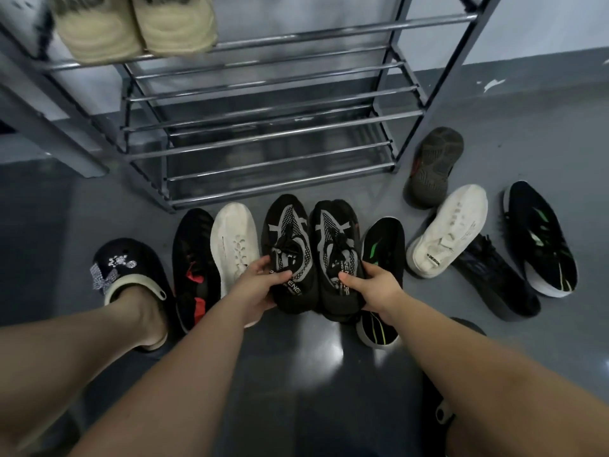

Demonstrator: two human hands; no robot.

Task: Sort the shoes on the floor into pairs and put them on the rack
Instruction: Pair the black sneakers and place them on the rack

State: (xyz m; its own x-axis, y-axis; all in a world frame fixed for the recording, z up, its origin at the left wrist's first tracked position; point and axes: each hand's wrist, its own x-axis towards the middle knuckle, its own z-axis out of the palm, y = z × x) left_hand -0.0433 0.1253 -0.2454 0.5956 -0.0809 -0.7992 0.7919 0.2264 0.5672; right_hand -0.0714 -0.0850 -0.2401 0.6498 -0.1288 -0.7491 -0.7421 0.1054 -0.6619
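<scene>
Holding a matched pair of black mesh sneakers, the person has one shoe in each grip: the left hand [260,285] is curled round the heel end of the left black sneaker [288,245], thumb over the collar, and the right hand [372,286] clasps the heel end of the right black sneaker [336,249] in the same way. Both shoes lie side by side, touching along their inner edges, with their long axes running straight away from the hands, toes toward the metal shoe rack [263,140] just beyond. Whether the soles rest on the floor or are lifted off it cannot be told.

The sneakers look alike: black knit uppers, grey overlay bands, black laces and white lettering near the collar. They seem light and soft, so a heel grip should carry them well.

The rack stands directly ahead of both hands, its lower tiers of bare bars open toward the toes; a beige pair [131,24] sits on an upper tier. The coming move, as I judge it, is a forward push and lift, toes first, with neither hand nearer than the other.

Beside the left hand lie a white sneaker [234,245] and a black-and-red shoe [194,258]. Beside the right hand lies a black shoe with green stripes [384,252]; further out are another white sneaker [445,232], its green-striped mate [540,239] and an upturned sole [435,166].
</scene>
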